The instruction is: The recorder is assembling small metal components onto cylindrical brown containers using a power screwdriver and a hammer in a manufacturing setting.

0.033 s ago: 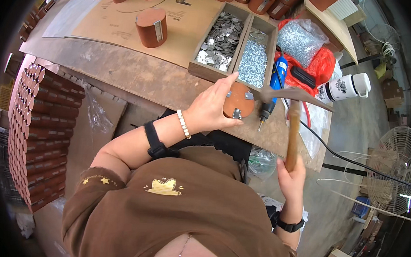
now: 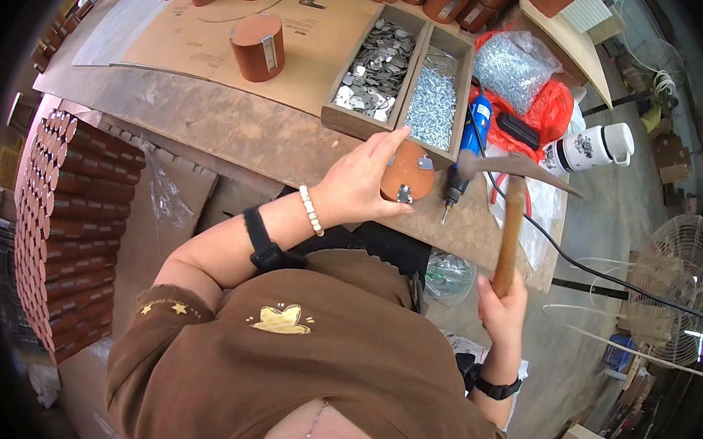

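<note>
The left hand (image 2: 362, 172) is curved wide around a round reddish-brown piece (image 2: 409, 173) at the near edge of the bench (image 2: 213, 118), fingers along its far left side and thumb at its near side. The piece's upturned face carries small metal fittings (image 2: 404, 194). The right hand (image 2: 503, 305), well apart from the left, is closed around the wooden handle of a hammer (image 2: 512, 229), whose head is raised to the right of the piece.

Behind the hammer head lies a blue power tool (image 2: 478, 119) (partly hidden by it), close on the piece's right. Just beyond the piece, a divided wooden tray (image 2: 356, 123) holds flat metal plates (image 2: 384, 52) on the left and small fasteners (image 2: 433, 104) on the right, crowding the far side. Farther right are a red bag (image 2: 555, 111), a clear bag of fasteners (image 2: 514, 68) and a white bottle (image 2: 593, 148). Far left, a lone reddish-brown cylinder (image 2: 253, 48) stands on cardboard (image 2: 185, 36).
</note>
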`<state>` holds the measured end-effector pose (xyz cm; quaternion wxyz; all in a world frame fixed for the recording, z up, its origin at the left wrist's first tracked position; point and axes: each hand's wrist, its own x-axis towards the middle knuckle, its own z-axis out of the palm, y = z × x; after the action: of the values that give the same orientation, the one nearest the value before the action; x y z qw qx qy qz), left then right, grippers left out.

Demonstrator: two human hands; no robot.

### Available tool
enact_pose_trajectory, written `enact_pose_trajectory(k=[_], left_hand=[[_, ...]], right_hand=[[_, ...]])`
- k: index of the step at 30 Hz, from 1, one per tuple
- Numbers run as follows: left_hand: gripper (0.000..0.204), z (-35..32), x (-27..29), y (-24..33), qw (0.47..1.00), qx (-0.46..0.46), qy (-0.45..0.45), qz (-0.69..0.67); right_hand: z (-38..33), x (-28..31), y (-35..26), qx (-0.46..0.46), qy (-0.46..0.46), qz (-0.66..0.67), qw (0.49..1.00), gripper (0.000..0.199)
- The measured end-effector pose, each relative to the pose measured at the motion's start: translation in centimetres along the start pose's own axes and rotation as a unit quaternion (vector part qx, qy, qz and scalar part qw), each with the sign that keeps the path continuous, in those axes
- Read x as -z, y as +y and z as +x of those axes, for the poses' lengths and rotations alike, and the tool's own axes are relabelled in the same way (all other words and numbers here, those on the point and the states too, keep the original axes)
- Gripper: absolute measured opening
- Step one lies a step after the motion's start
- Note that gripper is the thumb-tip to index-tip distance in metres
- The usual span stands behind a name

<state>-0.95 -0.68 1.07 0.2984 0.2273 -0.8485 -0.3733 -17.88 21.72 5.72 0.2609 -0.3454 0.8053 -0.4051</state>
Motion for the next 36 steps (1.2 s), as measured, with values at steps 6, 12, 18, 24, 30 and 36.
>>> enact_pose_trajectory(k=[6,12,18,24,30,36], left_hand=[[0.067,2.8,1.3,1.3,0.995,-0.072,-0.023,0.061],[0.032,4.9,-0.4,0.9,0.985,-0.036,-0.057,0.156],[0.021,5.3,-1.3,1.4,0.985,0.015,-0.038,0.170],[0.020,5.2,-0.3,0.5,0.999,-0.004,0.029,0.041],[0.020,2.9,6.8,-1.8,0.987,0.074,0.141,-0.024],[0.022,-3.3,12.0,-6.3,0.955,0.175,0.189,0.146]], right_hand=[[-3.7,4.8,1.9,-0.193,-0.060,0.167,0.965,0.019],[-5.9,6.2,4.9,-0.315,-0.057,0.162,0.933,0.019],[-5.1,7.9,8.2,-0.314,0.006,0.254,0.915,0.019],[1.0,7.3,9.2,-0.287,0.016,0.280,0.916,0.016],[8.3,5.8,9.1,-0.278,-0.008,0.291,0.916,0.016],[11.1,5.3,12.6,-0.225,-0.082,0.270,0.932,0.032]])
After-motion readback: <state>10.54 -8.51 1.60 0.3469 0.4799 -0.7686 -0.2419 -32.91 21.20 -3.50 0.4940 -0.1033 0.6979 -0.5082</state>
